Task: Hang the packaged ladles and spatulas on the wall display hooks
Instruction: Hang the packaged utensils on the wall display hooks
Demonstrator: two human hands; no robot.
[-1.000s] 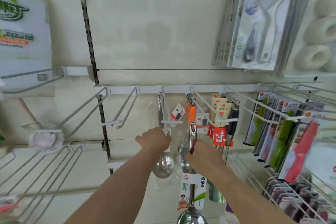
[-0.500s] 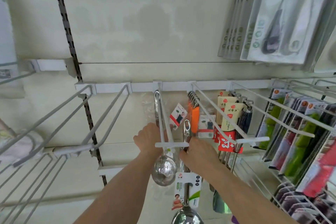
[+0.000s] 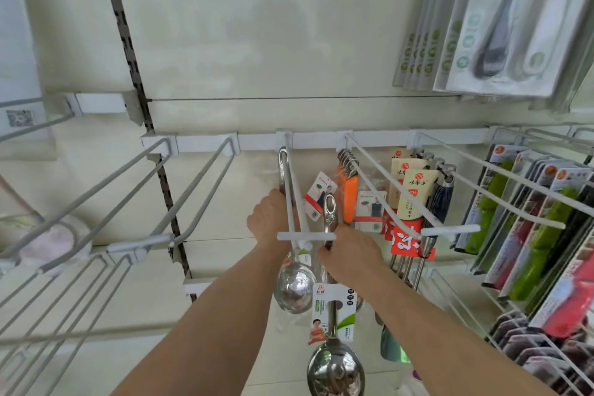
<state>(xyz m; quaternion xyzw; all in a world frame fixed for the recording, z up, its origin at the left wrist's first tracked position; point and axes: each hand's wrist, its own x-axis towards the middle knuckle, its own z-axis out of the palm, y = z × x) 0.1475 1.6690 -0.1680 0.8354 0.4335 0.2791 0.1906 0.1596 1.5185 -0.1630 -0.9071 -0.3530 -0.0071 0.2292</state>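
A white double-prong wall hook [image 3: 294, 190] juts toward me at the centre. One steel ladle hangs from it, handle top near the wall and bowl [image 3: 293, 291] below. My left hand [image 3: 268, 219] reaches under the hook and holds that ladle's handle. My right hand [image 3: 348, 252] grips the handle of a second packaged ladle [image 3: 334, 363], whose handle end [image 3: 330, 212] rises just right of the hook's front crossbar [image 3: 305, 236]. A green-and-white card [image 3: 334, 312] sits on its stem.
Empty wire hooks [image 3: 180, 193] stand to the left. Another hook [image 3: 392, 199] to the right carries orange-handled utensils and carded tools. Packaged knives [image 3: 530, 228] fill hooks at far right. Boxed goods [image 3: 488, 29] hang upper right.
The view has drawn closer to the hook. My right hand has lifted the packaged ladle so its handle end stands higher beside the crossbar. My left hand stays on the hung ladle.
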